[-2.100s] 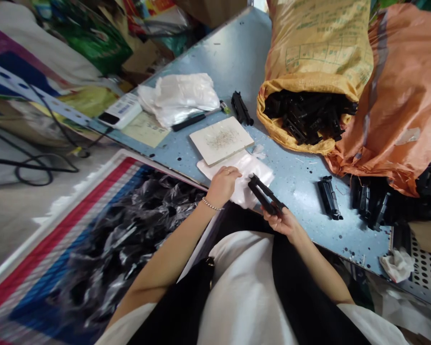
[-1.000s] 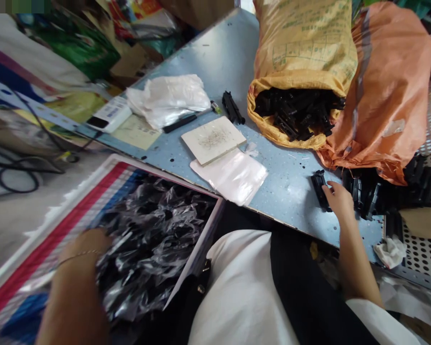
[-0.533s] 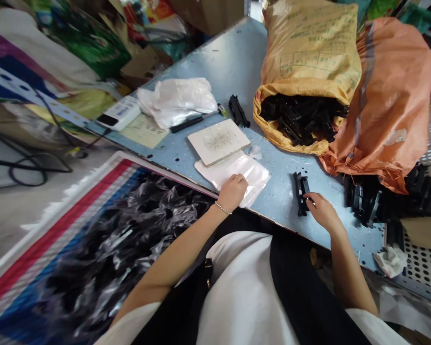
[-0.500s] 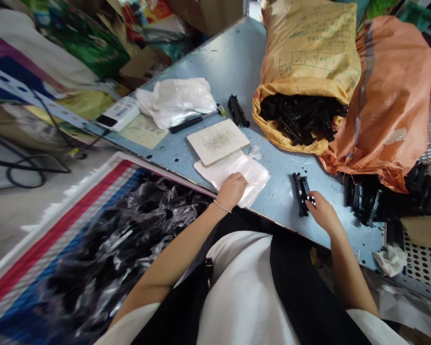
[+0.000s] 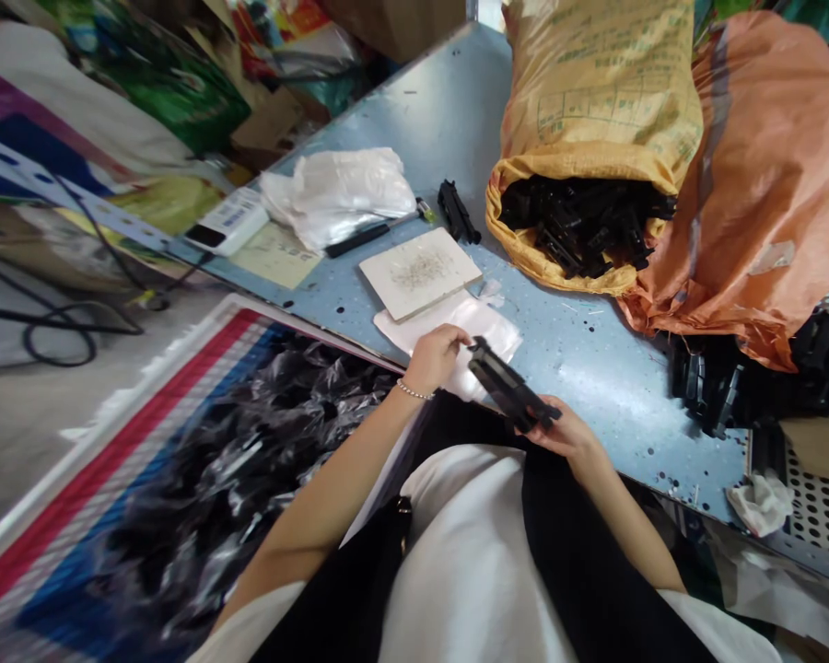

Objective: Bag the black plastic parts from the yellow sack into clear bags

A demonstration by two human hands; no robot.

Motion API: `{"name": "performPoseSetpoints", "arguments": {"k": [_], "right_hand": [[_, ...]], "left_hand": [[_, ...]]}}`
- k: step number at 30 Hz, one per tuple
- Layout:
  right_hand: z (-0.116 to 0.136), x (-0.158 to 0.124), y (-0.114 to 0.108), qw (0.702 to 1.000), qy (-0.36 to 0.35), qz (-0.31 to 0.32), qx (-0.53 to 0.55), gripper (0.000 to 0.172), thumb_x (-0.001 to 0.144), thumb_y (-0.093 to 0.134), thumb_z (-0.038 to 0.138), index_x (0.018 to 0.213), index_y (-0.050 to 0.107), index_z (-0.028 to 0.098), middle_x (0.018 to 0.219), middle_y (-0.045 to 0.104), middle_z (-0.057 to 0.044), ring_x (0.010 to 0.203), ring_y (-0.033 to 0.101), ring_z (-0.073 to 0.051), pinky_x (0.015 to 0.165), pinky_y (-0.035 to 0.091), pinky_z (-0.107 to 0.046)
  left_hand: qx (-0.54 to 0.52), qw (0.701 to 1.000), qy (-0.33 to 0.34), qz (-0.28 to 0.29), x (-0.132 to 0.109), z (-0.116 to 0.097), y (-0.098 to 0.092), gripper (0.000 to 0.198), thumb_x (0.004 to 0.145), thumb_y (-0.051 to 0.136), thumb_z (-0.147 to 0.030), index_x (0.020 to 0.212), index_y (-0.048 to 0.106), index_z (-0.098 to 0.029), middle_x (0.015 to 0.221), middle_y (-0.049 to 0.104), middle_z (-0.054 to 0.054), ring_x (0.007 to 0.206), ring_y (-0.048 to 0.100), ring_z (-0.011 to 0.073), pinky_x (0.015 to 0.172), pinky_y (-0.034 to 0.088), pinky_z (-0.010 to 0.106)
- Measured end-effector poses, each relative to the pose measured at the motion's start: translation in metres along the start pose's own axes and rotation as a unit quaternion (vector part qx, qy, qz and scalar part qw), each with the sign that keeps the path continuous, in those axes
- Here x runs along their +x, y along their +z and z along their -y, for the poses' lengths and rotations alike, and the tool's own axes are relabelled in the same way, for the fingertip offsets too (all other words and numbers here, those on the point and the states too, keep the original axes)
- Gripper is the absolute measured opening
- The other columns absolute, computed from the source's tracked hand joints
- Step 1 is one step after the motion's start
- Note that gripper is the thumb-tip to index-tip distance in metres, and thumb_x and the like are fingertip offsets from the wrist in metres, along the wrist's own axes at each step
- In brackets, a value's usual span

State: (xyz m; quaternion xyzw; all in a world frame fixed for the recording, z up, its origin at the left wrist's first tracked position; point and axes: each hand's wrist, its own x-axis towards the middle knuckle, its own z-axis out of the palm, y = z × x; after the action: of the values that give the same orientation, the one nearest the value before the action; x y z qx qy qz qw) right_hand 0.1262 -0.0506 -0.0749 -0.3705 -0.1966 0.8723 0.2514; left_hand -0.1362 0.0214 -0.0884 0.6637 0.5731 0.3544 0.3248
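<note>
My right hand [image 5: 563, 431] holds a long black plastic part [image 5: 507, 382] by its near end, tilted above the table edge. The part's far end is close to the fingertips of my left hand [image 5: 442, 357]. That left hand is closed in a pinch at the edge of a thin, whitish plastic bag [image 5: 464, 379]; its fingertips are partly hard to make out. Flat plastic bags [image 5: 404, 333] lie beneath it, partly under a pale board [image 5: 421, 273] with a speckled middle.
A yellow sack [image 5: 594, 101] full of black parts stands at the back, beside an orange sack [image 5: 766, 193]. More black parts [image 5: 711, 387] lie at the right. A bundle of plastic bags [image 5: 352, 193] sits behind the board. Bagged black items [image 5: 249, 460] fill a striped container at the left.
My right hand has picked the black part up off the table and brought it left toward my left hand. My left hand has shifted slightly left and up, with fingers pinched.
</note>
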Motion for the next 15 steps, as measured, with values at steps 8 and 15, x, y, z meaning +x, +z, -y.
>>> {"name": "performPoseSetpoints", "arguments": {"k": [8,15], "right_hand": [[-0.024,0.035,0.017,0.955,0.043,0.054,0.288,0.037,0.089,0.062,0.026,0.121,0.053,0.01,0.076,0.049,0.002,0.052,0.04,-0.004,0.034,0.036,-0.004],[-0.014,0.049,0.029,0.979,-0.02,0.004,0.204,0.031,0.089,0.06,0.028,0.117,0.056,0.014,0.074,0.05,0.002,0.053,0.04,-0.006,0.036,0.037,-0.008]], "left_hand": [[0.207,0.97,0.131,-0.008,-0.019,0.009,0.001,0.049,0.088,0.04,-0.006,0.134,0.056,-0.007,0.136,0.059,0.021,0.128,0.055,0.0291,0.111,0.044,0.05],[0.123,0.984,0.125,-0.019,-0.034,-0.012,0.005,0.062,0.086,0.042,-0.007,0.148,0.043,-0.017,0.147,0.051,0.013,0.136,0.05,0.022,0.115,0.044,0.042]]}}
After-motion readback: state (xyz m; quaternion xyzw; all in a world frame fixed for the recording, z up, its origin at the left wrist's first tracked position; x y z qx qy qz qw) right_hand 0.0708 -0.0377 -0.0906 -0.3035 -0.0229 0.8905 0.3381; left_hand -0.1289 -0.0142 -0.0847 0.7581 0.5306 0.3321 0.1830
